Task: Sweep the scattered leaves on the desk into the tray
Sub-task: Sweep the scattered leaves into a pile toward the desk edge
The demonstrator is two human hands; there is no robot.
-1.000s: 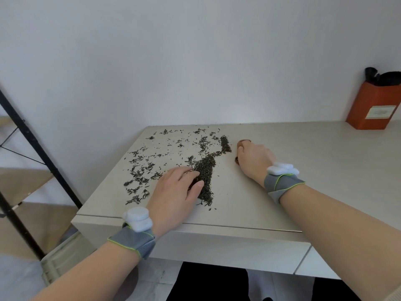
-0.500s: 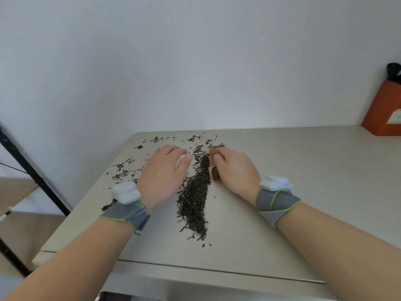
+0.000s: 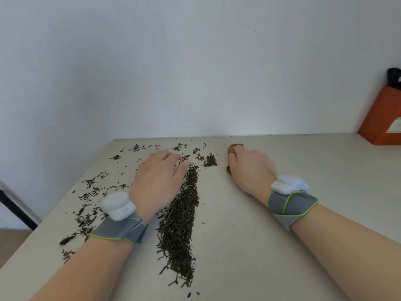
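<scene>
Right hand (image 3: 249, 170) shifted right, off leaf ridge (image 3: 180, 224) it flanked half second ago; strip of bare worktop (image 3: 238, 246) now between them. Ridge long, dense, running from near edge away, mid-worktop. Loose leaves (image 3: 86, 213) scattered left of it, around left forearm. Left hand (image 3: 156, 183) palm down, fingers loosely extended, thumb side touching ridge's far end, holding nothing. Right hand curled over small brown wooden piece (image 3: 235, 146), mostly hidden. Small clump (image 3: 210, 160) between hands; strays beyond, toward wall. Orange box (image 3: 382, 118) far right.
</scene>
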